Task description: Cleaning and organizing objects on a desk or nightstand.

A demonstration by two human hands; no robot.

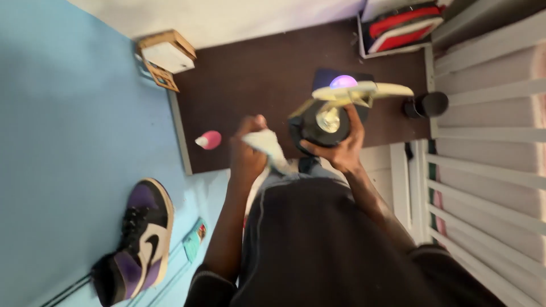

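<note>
**Mia:** What was on the left side of the frame?

**Ben:** A purple, black and white shoe (139,239) lay at the lower left on a blue floor (68,142). A small wooden box (166,55) sat at the upper left. A little pink and white thing (209,140) lay on the dark brown floor (256,74).

**Mia:** And in the middle?

**Ben:** The left hand (245,149) was shut tight around a white cloth (268,145). The cloth was just beside a round black toy (326,124).

**Mia:** Who held the toy?

**Ben:** The right hand (341,149) did. Its fingers were curled under the black part. The toy had a cream wing (364,91) on top and a glowing purple light (343,81). It was up in the air, in the upper middle of the frame.

**Mia:** Was the wiping done?

**Ben:** I think it was only part way. The cloth was near the toy, but I could not tell if they touched.

**Mia:** And on the right?

**Ben:** White crib bars (489,131).
</note>
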